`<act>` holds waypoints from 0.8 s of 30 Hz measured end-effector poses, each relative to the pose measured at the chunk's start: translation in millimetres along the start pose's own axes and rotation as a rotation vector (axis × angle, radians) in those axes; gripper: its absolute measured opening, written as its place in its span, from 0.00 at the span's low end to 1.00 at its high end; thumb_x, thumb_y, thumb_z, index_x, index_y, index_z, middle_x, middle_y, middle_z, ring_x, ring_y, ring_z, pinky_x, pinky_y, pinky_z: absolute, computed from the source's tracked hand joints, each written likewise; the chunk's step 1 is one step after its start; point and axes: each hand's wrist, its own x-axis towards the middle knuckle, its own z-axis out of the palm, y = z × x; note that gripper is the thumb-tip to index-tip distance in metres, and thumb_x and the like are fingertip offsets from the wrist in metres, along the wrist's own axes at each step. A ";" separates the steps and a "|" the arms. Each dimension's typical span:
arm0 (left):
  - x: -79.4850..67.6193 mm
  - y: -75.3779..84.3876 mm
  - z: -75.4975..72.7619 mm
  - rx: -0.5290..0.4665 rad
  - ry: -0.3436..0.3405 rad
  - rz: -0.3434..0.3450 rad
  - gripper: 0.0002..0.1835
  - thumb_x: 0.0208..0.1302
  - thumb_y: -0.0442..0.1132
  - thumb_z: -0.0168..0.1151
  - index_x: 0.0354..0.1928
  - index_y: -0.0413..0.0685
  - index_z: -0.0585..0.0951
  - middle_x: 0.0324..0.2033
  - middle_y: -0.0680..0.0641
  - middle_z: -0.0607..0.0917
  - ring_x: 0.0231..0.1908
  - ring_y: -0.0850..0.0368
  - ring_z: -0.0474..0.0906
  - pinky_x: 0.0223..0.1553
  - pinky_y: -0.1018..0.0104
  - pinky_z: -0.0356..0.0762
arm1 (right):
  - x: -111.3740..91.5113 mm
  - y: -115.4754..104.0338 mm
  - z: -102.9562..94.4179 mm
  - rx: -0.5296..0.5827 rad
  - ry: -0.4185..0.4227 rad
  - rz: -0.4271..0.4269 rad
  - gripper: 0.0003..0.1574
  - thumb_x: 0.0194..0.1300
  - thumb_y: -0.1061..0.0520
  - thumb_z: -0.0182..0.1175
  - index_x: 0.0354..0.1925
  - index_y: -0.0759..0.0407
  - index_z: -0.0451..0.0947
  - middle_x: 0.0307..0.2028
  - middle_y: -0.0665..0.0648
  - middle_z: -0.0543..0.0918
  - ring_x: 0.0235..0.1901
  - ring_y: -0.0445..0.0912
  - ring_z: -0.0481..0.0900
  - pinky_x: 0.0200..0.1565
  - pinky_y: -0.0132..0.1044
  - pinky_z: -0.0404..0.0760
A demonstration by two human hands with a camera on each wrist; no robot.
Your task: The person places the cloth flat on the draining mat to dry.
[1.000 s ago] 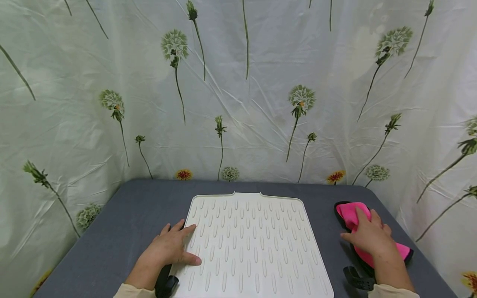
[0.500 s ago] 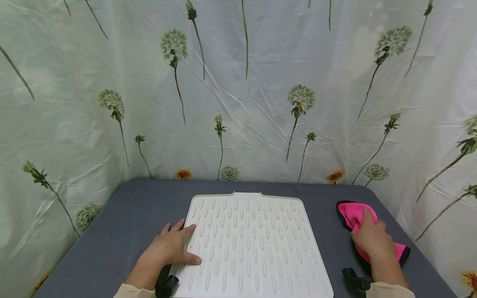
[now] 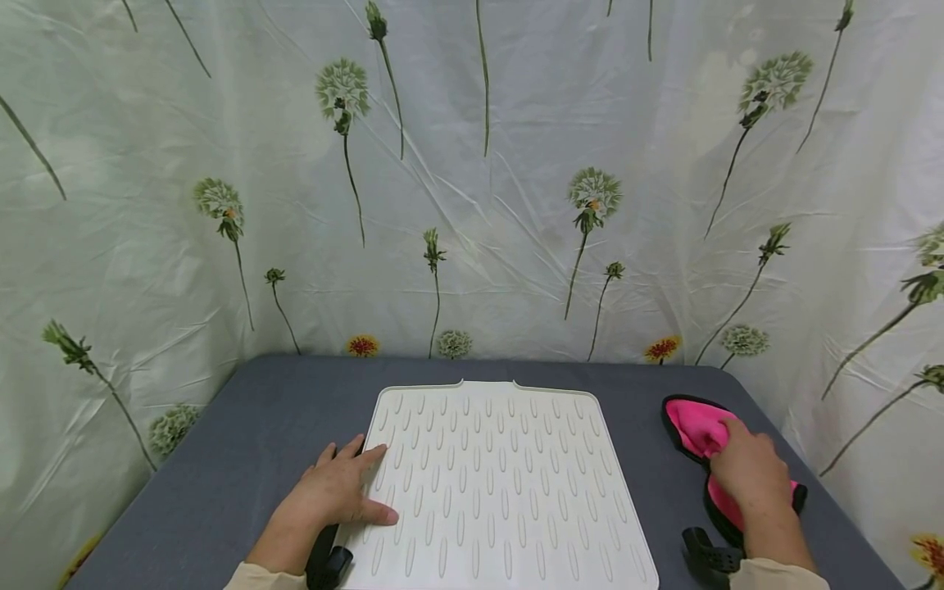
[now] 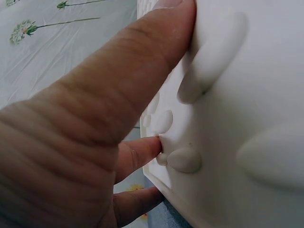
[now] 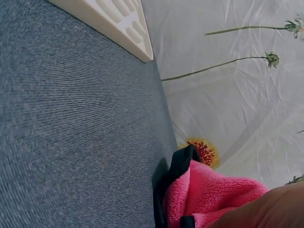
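Note:
A white board [image 3: 501, 467] with rows of raised oval ridges and a notched far edge lies in the middle of the table. Fingers spread, my left hand [image 3: 332, 492] rests on its left edge; the left wrist view shows the thumb [image 4: 156, 52] against the ridged face. To the right of the board is a bright pink cloth [image 3: 689, 422] with black edging, bunched up. My right hand [image 3: 752, 471] grips its middle, fingers curled into the fabric and mostly hidden from above. In the right wrist view the pink cloth [image 5: 218, 190] rises in folds beside the hand.
Dark grey fabric covers the table [image 3: 295, 401]. Behind it and along both sides hangs a pale curtain [image 3: 509, 246] printed with dandelions. A black wrist strap [image 3: 711, 551] sits by the right wrist, and another [image 3: 328, 565] by the left.
My right hand has closed from spread fingers into a grip on the pink cloth, gathering its middle and shifting it slightly. The left hand and the white board have stayed in place.

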 end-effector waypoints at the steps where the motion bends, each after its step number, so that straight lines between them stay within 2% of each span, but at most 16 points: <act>1: 0.1 -0.1 0.1 0.001 0.001 0.000 0.59 0.38 0.67 0.81 0.75 0.54 0.69 0.76 0.30 0.60 0.72 0.13 0.49 0.60 0.16 0.57 | -0.3 -0.7 -0.6 0.002 0.009 0.002 0.40 0.67 0.60 0.56 0.73 0.67 0.55 0.57 0.86 0.64 0.56 0.84 0.65 0.54 0.75 0.70; 5: 0.2 -1.0 0.6 0.001 0.005 0.001 0.60 0.38 0.67 0.82 0.75 0.53 0.69 0.76 0.30 0.60 0.71 0.13 0.49 0.60 0.16 0.58 | -1.2 -2.7 -1.8 0.021 0.045 -0.002 0.39 0.67 0.60 0.53 0.73 0.67 0.55 0.58 0.85 0.64 0.58 0.84 0.65 0.54 0.76 0.69; 10: 0.2 -1.4 0.5 -0.005 0.002 -0.006 0.60 0.37 0.67 0.82 0.75 0.54 0.69 0.76 0.30 0.60 0.72 0.14 0.49 0.61 0.16 0.58 | -1.7 -4.6 -2.2 0.031 0.150 -0.083 0.35 0.66 0.61 0.52 0.70 0.69 0.60 0.57 0.85 0.68 0.58 0.77 0.67 0.56 0.76 0.67; 13: 0.5 -1.6 0.4 -0.003 0.000 -0.006 0.61 0.37 0.68 0.81 0.75 0.54 0.69 0.76 0.30 0.60 0.71 0.14 0.49 0.61 0.16 0.58 | -2.7 -5.3 -2.6 0.048 0.205 -0.127 0.34 0.66 0.61 0.52 0.68 0.69 0.62 0.55 0.84 0.70 0.57 0.76 0.68 0.54 0.77 0.67; 18: 0.8 -2.6 1.4 -0.006 0.003 -0.008 0.61 0.36 0.68 0.81 0.75 0.54 0.69 0.76 0.30 0.61 0.72 0.14 0.49 0.61 0.16 0.58 | -4.5 -8.3 -4.7 0.058 0.251 -0.177 0.34 0.65 0.61 0.53 0.68 0.68 0.63 0.55 0.83 0.71 0.56 0.75 0.69 0.51 0.77 0.68; 24: 0.3 -2.3 2.3 0.010 0.010 -0.003 0.60 0.37 0.68 0.81 0.75 0.54 0.70 0.76 0.30 0.61 0.71 0.13 0.50 0.60 0.16 0.58 | -9.1 -16.1 -9.1 0.069 0.288 -0.200 0.35 0.65 0.61 0.55 0.69 0.67 0.63 0.55 0.82 0.71 0.55 0.74 0.70 0.49 0.76 0.69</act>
